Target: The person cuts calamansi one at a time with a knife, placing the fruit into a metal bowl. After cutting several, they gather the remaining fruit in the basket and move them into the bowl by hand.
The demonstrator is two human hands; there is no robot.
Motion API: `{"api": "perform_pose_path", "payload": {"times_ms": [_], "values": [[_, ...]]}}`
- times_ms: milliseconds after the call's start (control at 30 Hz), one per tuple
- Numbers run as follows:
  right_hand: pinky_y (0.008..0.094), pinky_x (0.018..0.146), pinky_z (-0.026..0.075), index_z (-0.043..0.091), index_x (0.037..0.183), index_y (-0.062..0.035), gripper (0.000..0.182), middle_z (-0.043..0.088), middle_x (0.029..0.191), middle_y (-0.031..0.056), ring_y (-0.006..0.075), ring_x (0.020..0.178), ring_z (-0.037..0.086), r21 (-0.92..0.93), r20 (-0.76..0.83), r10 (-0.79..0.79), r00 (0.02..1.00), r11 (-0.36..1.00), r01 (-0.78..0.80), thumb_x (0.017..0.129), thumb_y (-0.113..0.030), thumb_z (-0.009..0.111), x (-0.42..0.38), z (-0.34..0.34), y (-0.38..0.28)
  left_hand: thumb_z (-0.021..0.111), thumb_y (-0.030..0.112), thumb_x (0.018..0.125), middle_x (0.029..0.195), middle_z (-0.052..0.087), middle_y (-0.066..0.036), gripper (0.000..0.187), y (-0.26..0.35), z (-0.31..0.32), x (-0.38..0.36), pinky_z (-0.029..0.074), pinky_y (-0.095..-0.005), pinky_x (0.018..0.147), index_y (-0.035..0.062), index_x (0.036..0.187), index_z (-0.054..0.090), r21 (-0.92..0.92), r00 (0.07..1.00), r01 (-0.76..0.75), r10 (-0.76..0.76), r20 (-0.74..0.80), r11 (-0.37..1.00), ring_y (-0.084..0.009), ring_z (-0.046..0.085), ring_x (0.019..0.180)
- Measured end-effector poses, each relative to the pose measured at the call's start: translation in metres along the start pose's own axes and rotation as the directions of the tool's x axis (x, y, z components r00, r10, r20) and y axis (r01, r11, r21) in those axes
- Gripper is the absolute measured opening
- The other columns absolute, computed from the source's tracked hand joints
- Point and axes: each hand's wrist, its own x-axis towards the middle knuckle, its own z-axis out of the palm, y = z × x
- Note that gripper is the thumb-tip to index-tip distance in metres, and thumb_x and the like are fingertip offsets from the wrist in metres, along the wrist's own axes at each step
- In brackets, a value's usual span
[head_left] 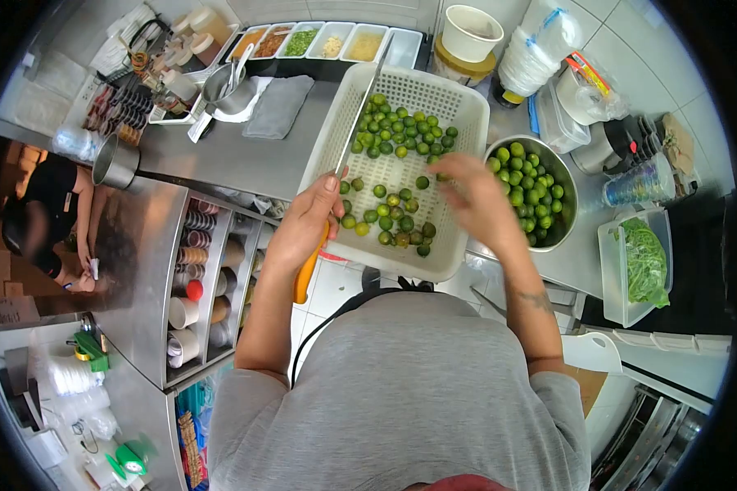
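A white perforated basket (320, 147) with many small green limes (393, 129) lies in front of me, its near end over the counter edge. My left hand (309, 219) is closed round a knife (360, 110) with an orange handle, the blade pointing up across the basket's left part. Over the basket's right side is my right hand (477, 200), blurred, its fingers near the limes; whether it holds one cannot be made out. A steel bowl (571, 214) heaped with limes stands just to the right, partly behind my right forearm.
Ingredient trays (333, 41) line the back. A grey cloth (278, 106) and a steel pot (229, 88) stand left of the basket. At right are a box of leafy greens (643, 262) and tubs (561, 119). Another person (53, 204) is at far left.
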Motion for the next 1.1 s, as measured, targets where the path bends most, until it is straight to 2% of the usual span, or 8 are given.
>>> {"api": "perform_pose_path", "payload": {"times_ms": [200,300,367,433,500,600,1000,1100], "values": [[0.0400,0.083,0.051,0.066,0.097,-0.0011,0.027,0.065,0.096,0.0141,0.0318,0.098,0.060,-0.238,0.570,-0.120,0.813,0.923,0.304,0.071,0.003,0.058,0.035,0.114,-0.006,0.041,0.044,0.099,0.080,0.050,-0.003,0.060,0.006,0.012,-0.003,0.035,-0.0212,0.047,0.0005,0.141,0.035,0.096,0.990,-0.138,0.141,-0.019,0.986,-0.0096,0.047,0.057],[0.0386,0.081,0.052,0.067,0.101,-0.0021,0.025,0.066,0.093,0.0158,0.0287,0.095,0.062,-0.245,0.665,-0.036,0.746,0.933,0.264,0.078,-0.002,0.060,0.042,0.115,-0.008,0.041,0.045,0.099,0.081,0.050,-0.004,0.061,0.006,0.010,-0.004,0.036,-0.0211,0.047,0.0012,0.141,0.034,0.091,0.983,-0.182,0.185,-0.023,0.979,-0.0099,0.047,0.057],[0.0352,0.081,0.051,0.064,0.111,-0.0042,0.027,0.064,0.104,0.0143,0.0241,0.093,0.063,0.145,0.542,-0.048,0.839,0.989,-0.037,0.084,-0.006,0.059,0.043,0.105,0.003,0.040,0.047,0.099,0.081,0.051,-0.005,0.061,-0.001,0.007,-0.004,0.036,-0.0212,0.047,0.0036,0.142,0.034,0.066,0.988,-0.147,0.149,-0.027,0.987,-0.0101,0.047,0.057],[0.0315,0.081,0.051,0.060,0.119,-0.0050,0.030,0.063,0.111,0.0133,0.0203,0.092,0.063,0.598,0.499,0.020,0.866,0.715,-0.361,0.090,-0.008,0.057,0.041,0.086,0.013,0.040,0.049,0.099,0.081,0.051,-0.005,0.062,-0.007,0.006,-0.005,0.036,-0.0210,0.046,0.0058,0.142,0.034,-0.080,0.994,-0.112,0.110,-0.026,0.990,-0.0104,0.048,0.057],[0.0276,0.080,0.050,0.055,0.127,-0.0048,0.033,0.063,0.112,0.0130,0.0173,0.094,0.063,0.821,0.567,0.078,0.820,0.031,-0.571,0.094,-0.008,0.053,0.037,0.064,0.014,0.039,0.051,0.098,0.081,0.051,-0.005,0.064,-0.010,0.005,-0.006,0.037,-0.0210,0.046,0.0062,0.143,0.032,-0.199,0.997,-0.071,0.073,0.003,0.977,-0.0103,0.048,0.055],[0.0248,0.079,0.050,0.050,0.132,-0.0043,0.037,0.061,0.116,0.0136,0.0159,0.097,0.063,0.879,0.477,0.098,0.873,-0.049,-0.474,0.095,-0.005,0.051,0.027,0.053,0.018,0.039,0.054,0.097,0.081,0.049,-0.005,0.068,-0.009,0.010,-0.003,0.037,-0.0212,0.045,0.0046,0.143,0.029,-0.280,0.997,-0.019,0.040,0.069,0.960,-0.0098,0.047,0.054],[0.0284,0.079,0.048,0.057,0.124,0.0010,0.033,0.064,0.112,0.0088,0.0148,0.093,0.060,0.905,0.291,0.276,0.916,0.231,-0.357,0.092,-0.005,0.058,0.005,0.058,0.027,0.037,0.048,0.099,0.081,0.047,-0.003,0.058,0.000,0.049,0.026,0.039,-0.0234,0.047,0.0085,0.141,0.041,0.036,0.971,-0.006,-0.003,0.240,0.999,-0.0088,0.046,0.057],[0.0283,0.079,0.048,0.058,0.121,0.0017,0.031,0.065,0.109,0.0084,0.0148,0.092,0.060,0.914,0.287,0.264,0.921,0.212,-0.346,0.092,-0.006,0.058,0.005,0.054,0.025,0.039,0.052,0.098,0.078,0.052,-0.001,0.052,0.009,0.046,0.021,0.037,-0.0222,0.047,0.0046,0.110,0.057,-0.057,0.990,0.086,-0.079,0.118,0.995,-0.0088,0.049,0.055]]}}
